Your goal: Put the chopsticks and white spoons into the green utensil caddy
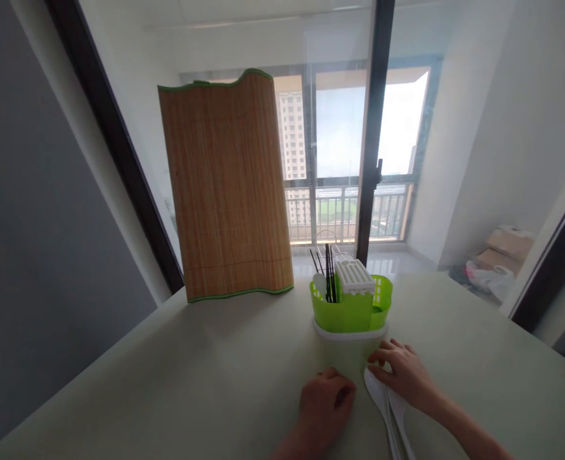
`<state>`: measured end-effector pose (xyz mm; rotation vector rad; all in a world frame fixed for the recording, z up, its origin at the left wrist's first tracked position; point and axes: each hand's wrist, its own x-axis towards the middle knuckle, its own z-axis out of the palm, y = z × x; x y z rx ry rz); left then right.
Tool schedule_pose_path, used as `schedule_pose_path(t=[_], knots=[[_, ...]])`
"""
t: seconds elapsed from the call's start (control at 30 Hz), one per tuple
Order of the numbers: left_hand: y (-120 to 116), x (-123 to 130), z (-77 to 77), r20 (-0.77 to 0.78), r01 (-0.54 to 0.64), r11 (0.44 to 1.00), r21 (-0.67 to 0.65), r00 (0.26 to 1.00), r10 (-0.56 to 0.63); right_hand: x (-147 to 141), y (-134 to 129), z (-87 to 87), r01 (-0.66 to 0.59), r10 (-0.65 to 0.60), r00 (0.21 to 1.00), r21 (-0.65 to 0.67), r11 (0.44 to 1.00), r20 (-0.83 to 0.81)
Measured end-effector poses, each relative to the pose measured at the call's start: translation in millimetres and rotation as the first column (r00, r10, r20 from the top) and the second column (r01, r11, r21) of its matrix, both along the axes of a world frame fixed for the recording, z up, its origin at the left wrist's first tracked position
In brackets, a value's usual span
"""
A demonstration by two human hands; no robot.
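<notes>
Near the front of the pale table, my left hand (pixel 328 397) rests with its fingers curled together, and no object shows in it. My right hand (pixel 400 367) lies over the heads of two white spoons (pixel 381 396), its fingers apart and bent, the fingertips by the upper end of the spoons. The spoons lie side by side, handles toward me. Beyond both hands stands a green utensil holder (pixel 342 316) with a white base. Several black chopsticks (pixel 330 275) and a white spoon head (pixel 319 284) stick up from its left part; a white slatted piece (pixel 356 276) sits on top.
A bamboo mat (pixel 229 191) with green edging stands upright at the table's back left. Behind the table (pixel 191 370) are a dark-framed glass door and a balcony. Boxes and a plastic bag (pixel 491 280) lie at the right, beyond the table.
</notes>
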<state>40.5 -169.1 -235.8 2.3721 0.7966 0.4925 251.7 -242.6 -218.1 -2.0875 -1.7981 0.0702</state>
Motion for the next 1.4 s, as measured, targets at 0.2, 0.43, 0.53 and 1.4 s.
schedule_pose_path(t=[0.2, 0.43, 0.53, 1.4], knots=[[0, 0, 0.5, -0.016, -0.001, 1.0, -0.007, 1.0, 0.001, -4, 4, -3.1, -0.015, 0.015, 0.999, -0.011, 1.0, -0.033], [0, 2, 2.0, -0.034, -0.003, 1.0, -0.015, 0.999, 0.002, 5, 2, 36.0, -0.127, 0.149, 0.977, 0.146, 0.981, -0.152], [1, 2, 0.4, -0.045, 0.0, 1.0, -0.013, 0.999, -0.001, 5, 1, 89.6, -0.151, 0.229, 0.956, 0.363, 0.919, -0.181], [10, 6, -14.1, -0.053, 0.059, 0.998, -0.007, 0.997, -0.06, -42, 158, 166.5, -0.113, 0.002, 0.82, 0.157, 0.981, 0.572]])
